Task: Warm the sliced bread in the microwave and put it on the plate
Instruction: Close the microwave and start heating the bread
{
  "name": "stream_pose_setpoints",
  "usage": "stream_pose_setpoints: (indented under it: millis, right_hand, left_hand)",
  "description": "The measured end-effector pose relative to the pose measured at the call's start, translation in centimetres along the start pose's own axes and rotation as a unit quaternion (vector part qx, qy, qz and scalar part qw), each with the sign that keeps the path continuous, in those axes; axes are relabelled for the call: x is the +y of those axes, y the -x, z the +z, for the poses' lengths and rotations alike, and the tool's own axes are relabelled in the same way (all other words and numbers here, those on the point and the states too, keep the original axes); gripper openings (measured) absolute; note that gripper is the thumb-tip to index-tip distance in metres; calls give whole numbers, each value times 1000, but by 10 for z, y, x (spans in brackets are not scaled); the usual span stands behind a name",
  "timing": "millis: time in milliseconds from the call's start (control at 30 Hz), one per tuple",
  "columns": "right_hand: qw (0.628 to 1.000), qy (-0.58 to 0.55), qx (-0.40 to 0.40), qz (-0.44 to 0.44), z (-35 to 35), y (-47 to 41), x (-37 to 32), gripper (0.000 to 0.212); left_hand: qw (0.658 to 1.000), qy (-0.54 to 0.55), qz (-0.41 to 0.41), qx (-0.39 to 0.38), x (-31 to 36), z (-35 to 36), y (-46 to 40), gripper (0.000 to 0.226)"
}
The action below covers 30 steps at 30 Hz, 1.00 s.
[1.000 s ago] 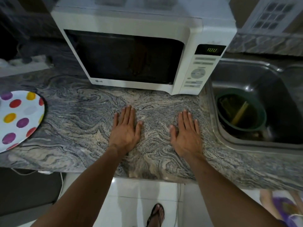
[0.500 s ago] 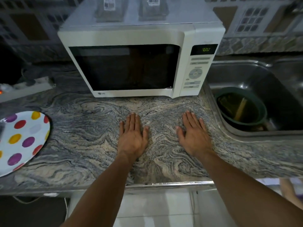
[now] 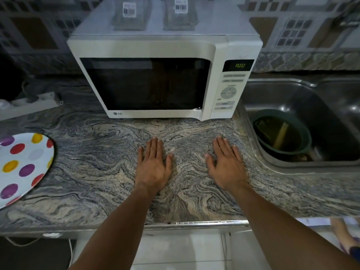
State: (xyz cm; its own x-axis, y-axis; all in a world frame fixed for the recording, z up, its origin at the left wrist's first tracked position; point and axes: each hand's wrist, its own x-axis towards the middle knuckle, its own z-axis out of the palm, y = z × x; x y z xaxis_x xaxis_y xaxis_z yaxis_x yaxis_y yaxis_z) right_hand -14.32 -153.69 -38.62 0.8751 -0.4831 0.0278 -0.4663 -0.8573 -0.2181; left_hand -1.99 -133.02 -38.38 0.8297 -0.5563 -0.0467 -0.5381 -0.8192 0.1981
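Granite counter [image 3: 93, 172] under us. Our left hand [image 3: 153, 169] and right hand [image 3: 227, 168] lie flat, fingers spread, holding nothing. Dotted plate [image 3: 23, 164] bare at left edge. Microwave [image 3: 155, 49] beyond, door shut, display lit. Bread unseen; window dark, cannot tell if inside. We judge warming or waiting step; next, open door.

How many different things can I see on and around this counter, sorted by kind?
Microwaves: 1, the microwave
Plates: 1, the spotted plate
Clear containers on the microwave: 2, container and second container
Bowls in the sink: 1, the green bowl
Power strips: 1, the power strip
Hands flat on the counter: 2, left hand and right hand
Total: 8
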Motion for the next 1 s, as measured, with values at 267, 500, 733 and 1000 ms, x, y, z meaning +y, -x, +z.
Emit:
stream_pose_setpoints:
  millis: [267,500,733,1000]
  right_hand:
    - [1000,-3,2,0,1,0,-1,72]
    - [1000,1,8,-1,3,-1,1,72]
    - [1000,-4,10,0,2,0,-1,71]
    - [1000,-4,13,-1,2,-1,-1,71]
  left_hand:
    - [1000,4,-4,-5,1,-2,1,73]
    - [1000,10,-3,1,1,-2,0,74]
    - [1000,-1,-3,-7,1,-5,0,73]
    - [1000,-1,-5,-8,2,-6,1,73]
